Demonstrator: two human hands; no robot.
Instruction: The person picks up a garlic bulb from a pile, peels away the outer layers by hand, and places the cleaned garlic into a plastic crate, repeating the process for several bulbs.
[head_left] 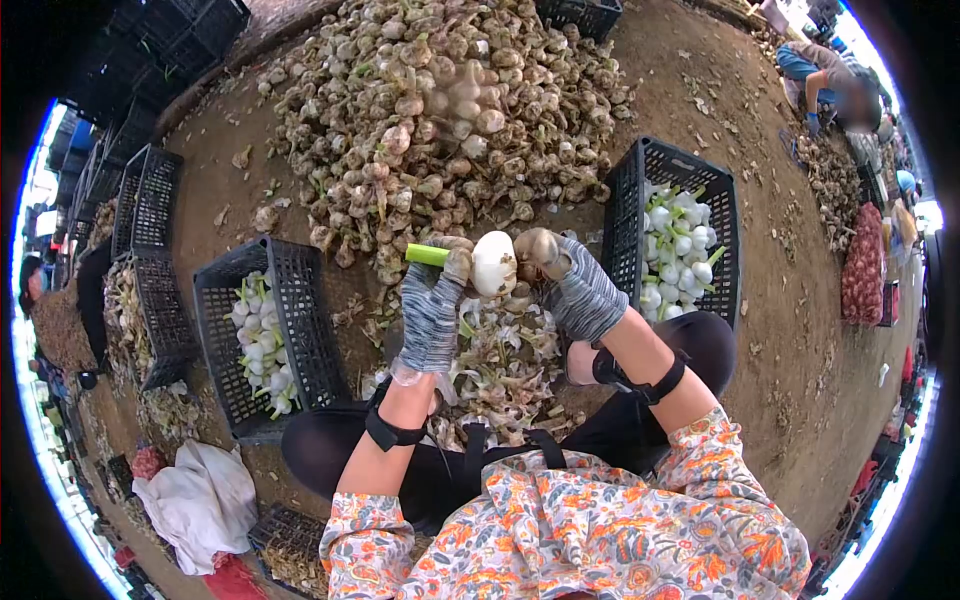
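Gripping: my left hand [432, 285] clasped the green-stemmed garlic bulb [494, 262]; my right hand [562, 272] curled its fingers at the edge, their hold unclear to me.
Forearms [645, 355]: they angled forward and inward.
Bulb: smooth, white, rounded, on my side of the rough brown garlic heap [450, 110].
Gloves [430, 325]: grey-striped knit.

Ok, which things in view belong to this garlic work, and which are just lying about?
In the job:
round white garlic bulb, between left hand and right hand;
large heap of brownish garlic;
black plastic left crate, matching right crate.

Seemingly just lying about:
crumpled white fabric;
red mesh sack;
pale papery garlic trimmings.
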